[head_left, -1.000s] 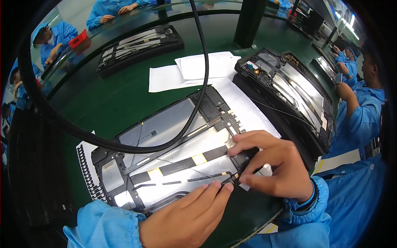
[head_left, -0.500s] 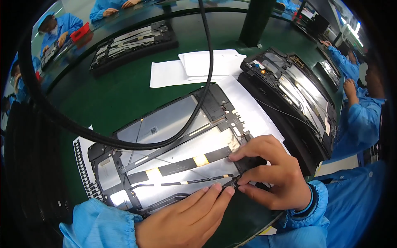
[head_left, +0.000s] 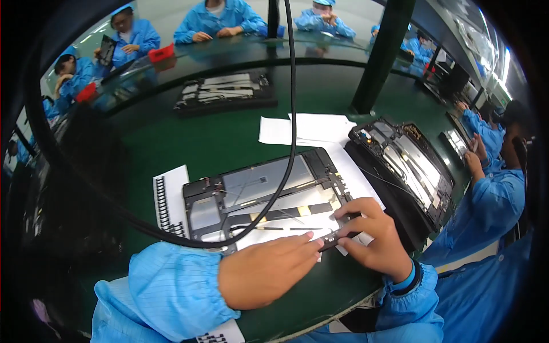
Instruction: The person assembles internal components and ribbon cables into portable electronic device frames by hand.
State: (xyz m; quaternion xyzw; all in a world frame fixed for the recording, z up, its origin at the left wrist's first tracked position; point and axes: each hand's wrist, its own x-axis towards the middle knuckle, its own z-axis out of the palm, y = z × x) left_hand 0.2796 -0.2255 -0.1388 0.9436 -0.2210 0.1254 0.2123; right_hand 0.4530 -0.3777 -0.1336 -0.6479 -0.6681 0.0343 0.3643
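An opened tablet (head_left: 265,179) with a black frame, silver inner plates, flat black strips and thin cables lies in front of me. My left hand (head_left: 271,267) rests along its near edge, fingers stretched out together, the tips by the near right corner. At that corner my right hand (head_left: 370,235) curls its fingers over the tablet's right edge, with the thumb on the near side. The fingertips of both hands almost meet there. Whatever small part lies under the right fingertips is hidden. A thick black cable (head_left: 294,86) hangs across the view, in front of the tablet.
Papers with black comb-like strips (head_left: 170,194) lie left of the tablet. White sheets (head_left: 306,127) are beyond it. A second opened tablet (head_left: 403,166) rests on a black block at right; another (head_left: 226,91) lies farther back. A dark green post (head_left: 380,63) stands behind. Co-workers in blue sit around.
My view has tilted up, showing more of the far bench and co-workers. My left hand's fingers have drawn slightly flatter along the near edge; both hands remain at the tablet's near right corner.
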